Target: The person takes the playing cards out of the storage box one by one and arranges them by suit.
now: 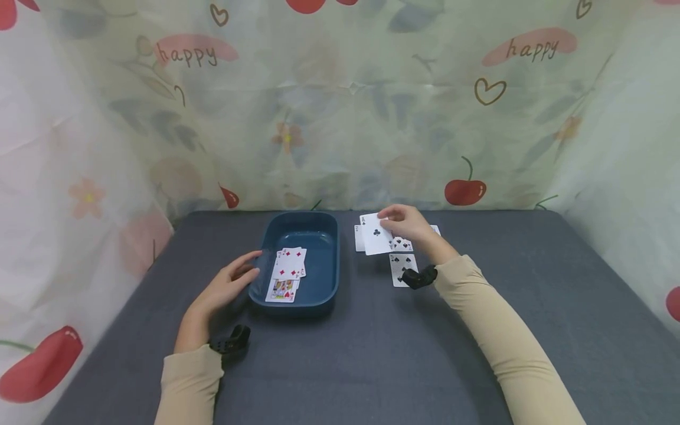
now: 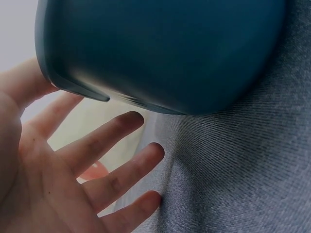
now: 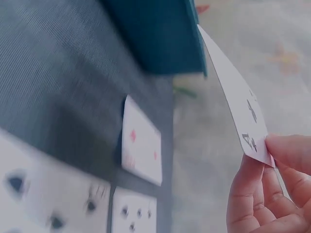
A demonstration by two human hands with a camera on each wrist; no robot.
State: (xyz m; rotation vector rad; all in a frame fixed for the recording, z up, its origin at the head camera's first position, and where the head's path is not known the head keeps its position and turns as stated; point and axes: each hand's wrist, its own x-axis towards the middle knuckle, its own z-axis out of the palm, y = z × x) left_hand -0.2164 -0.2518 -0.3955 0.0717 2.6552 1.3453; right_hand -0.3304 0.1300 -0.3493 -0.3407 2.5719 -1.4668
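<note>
Blue tray (image 1: 324,295) is being steadied by the relaxed left hand (image 1: 228,286). Right hand (image 1: 406,227) fingers are pinching the ace of clubs (image 1: 376,235), lifting it clear of the spread cards (image 1: 402,267)

A grey cloth-covered table (image 1: 372,354) is seen, backed and flanked by a pale printed curtain (image 1: 340,106). Cherries, hearts, flowers and the word "happy" are printed on it. A red cherry print (image 1: 464,190) is placed just above the table's far edge.
</note>
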